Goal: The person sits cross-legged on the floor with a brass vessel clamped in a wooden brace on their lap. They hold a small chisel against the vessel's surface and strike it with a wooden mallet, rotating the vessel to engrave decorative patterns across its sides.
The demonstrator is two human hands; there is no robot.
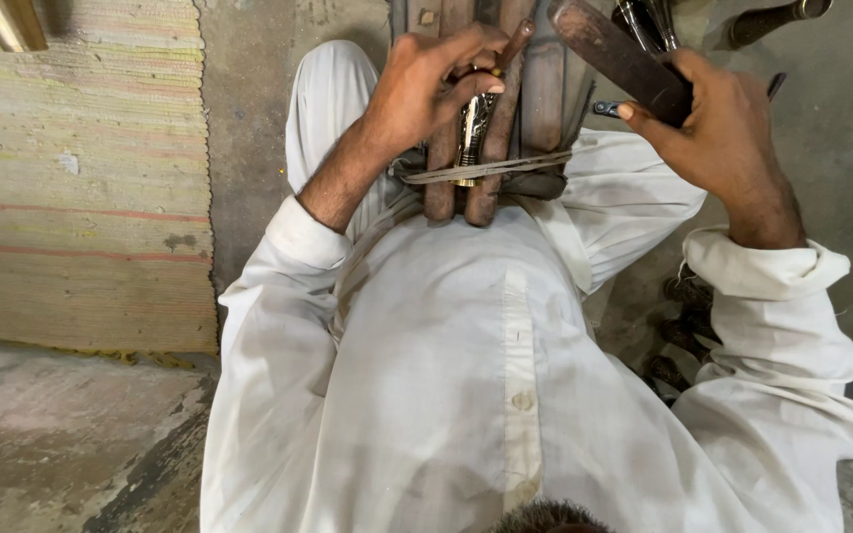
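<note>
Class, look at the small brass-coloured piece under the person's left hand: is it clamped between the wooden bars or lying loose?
Clamped: the brass-coloured piece sits wedged between two wooden bars, a band across them.

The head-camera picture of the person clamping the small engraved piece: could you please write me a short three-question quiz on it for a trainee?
1. True or false: the left hand rests on the wooden clamp bars.
2. What does the right hand hold? A) a dark flat bar B) a cloth C) nothing
3. What lies on the floor to the person's left?

Key
1. True; a small engraved metal piece sits between the bars.
2. A
3. A striped woven mat.
</note>
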